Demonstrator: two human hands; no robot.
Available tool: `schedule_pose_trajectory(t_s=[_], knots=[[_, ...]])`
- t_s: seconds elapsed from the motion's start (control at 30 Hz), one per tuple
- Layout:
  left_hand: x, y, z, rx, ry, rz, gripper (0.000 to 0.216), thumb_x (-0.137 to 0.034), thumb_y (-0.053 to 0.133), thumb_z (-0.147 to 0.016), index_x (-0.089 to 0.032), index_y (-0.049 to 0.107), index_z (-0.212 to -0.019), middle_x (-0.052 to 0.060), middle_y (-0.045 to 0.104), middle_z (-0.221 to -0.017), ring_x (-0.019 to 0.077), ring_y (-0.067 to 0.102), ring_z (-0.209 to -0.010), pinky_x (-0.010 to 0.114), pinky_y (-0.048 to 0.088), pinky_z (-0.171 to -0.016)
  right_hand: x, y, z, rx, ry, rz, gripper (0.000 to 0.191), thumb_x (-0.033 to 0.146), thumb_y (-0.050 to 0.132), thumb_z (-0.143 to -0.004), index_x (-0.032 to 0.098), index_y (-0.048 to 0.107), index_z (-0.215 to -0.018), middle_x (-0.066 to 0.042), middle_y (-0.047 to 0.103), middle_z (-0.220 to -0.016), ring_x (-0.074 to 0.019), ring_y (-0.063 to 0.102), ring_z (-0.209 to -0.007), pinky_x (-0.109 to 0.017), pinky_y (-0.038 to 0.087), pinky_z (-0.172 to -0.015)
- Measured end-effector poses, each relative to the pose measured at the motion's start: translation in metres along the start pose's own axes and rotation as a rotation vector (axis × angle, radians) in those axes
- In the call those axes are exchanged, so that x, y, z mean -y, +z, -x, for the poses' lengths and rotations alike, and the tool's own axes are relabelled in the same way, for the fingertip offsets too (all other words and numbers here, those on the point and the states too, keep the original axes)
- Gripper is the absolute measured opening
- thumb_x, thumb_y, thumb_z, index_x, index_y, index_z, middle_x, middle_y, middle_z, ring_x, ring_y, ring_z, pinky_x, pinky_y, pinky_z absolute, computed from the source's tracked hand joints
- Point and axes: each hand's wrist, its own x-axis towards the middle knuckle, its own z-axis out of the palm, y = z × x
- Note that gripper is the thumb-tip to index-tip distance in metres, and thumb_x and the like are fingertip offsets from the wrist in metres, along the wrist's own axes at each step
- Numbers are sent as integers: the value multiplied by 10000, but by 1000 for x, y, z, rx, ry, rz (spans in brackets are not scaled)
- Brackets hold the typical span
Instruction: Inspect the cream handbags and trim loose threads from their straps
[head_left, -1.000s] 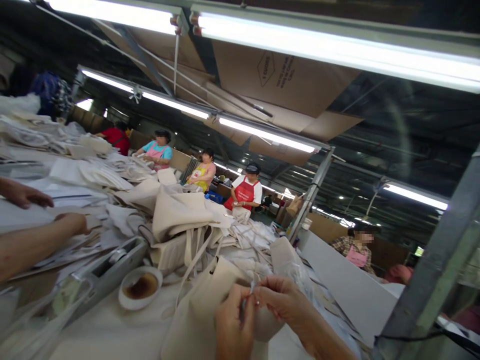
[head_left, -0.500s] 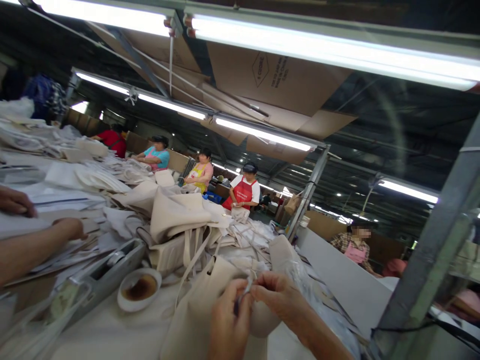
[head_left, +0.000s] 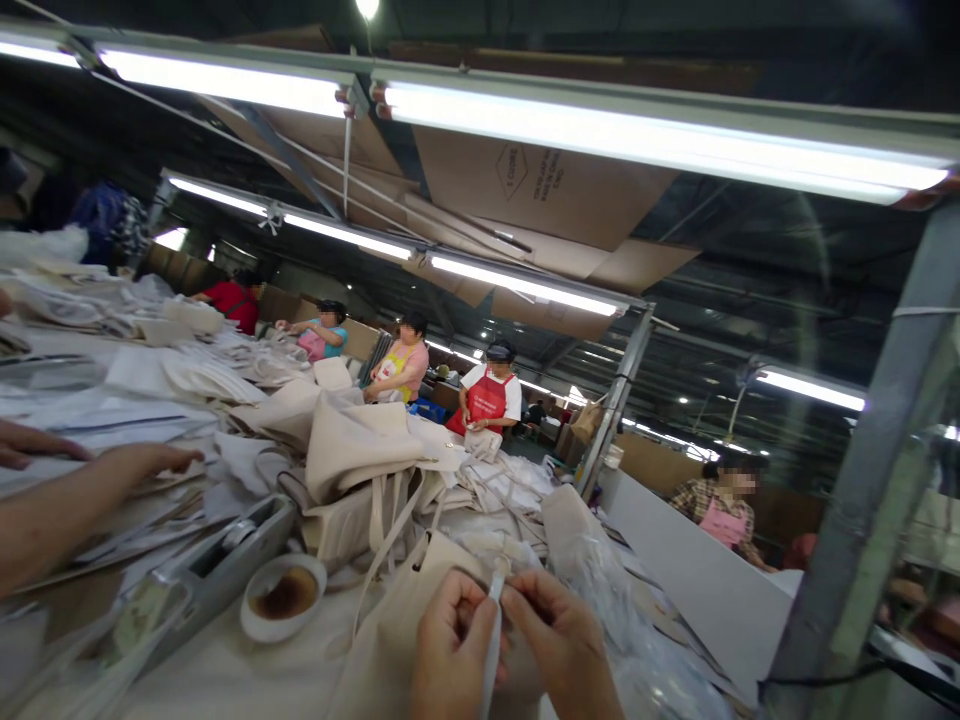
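Note:
My left hand [head_left: 454, 645] and my right hand [head_left: 562, 645] are together at the lower middle. Both are closed, thumb against fingers, on a narrow pale strip [head_left: 491, 650] that runs down between them. The strip's upper end shows at the fingertips; its lower part passes out of the frame. Behind and under my hands lies a beige bag piece [head_left: 390, 625] with a small dark slot near its top edge. To its left stands a white bowl [head_left: 259, 628] with dark brown liquid in it.
A grey metal device [head_left: 214, 570] sits left of the bowl. Co-worker's arms [head_left: 67, 510] reach in from the left. Beige bags [head_left: 367, 430] and white sheets are heaped ahead. Clear plastic [head_left: 637, 620] and a metal post [head_left: 847, 480] are at right. Several people work beyond.
My right hand has turned more upright beside the left, and the strip shows more clearly between them. The co-worker's fingers at left have stretched out. The view has shifted slightly.

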Motion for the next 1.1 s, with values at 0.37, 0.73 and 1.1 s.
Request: schedule_pose_trajectory(t_s=[0.37, 0.73, 1.1], knots=[[-6, -3, 6, 11, 16, 3, 454, -634, 633, -745, -277, 356, -709, -57, 524, -478, 138, 504, -378, 219, 373, -357, 17, 0, 7, 240, 349, -536, 492, 384, 930, -484, 176, 615, -800, 124, 439, -497, 17, 213, -362, -142, 90, -344], [-9, -1, 19, 49, -18, 136, 442, -563, 687, -730, -265, 363, -751, -75, 539, -487, 96, 465, -370, 188, 332, -395, 11, -5, -1, 337, 340, -553, 516, 416, 960, -527, 147, 656, -846, 133, 407, -503, 33, 199, -371, -127, 144, -346], [-38, -15, 18, 69, 139, -97, 220, -409, 628, -755, -200, 567, -726, -23, 520, -664, 145, 523, -641, 239, 430, -625, 9, -10, -1, 334, 324, -507, 455, 427, 947, -538, 147, 661, -754, 87, 502, -566, 36, 226, -380, -143, 101, -368]])
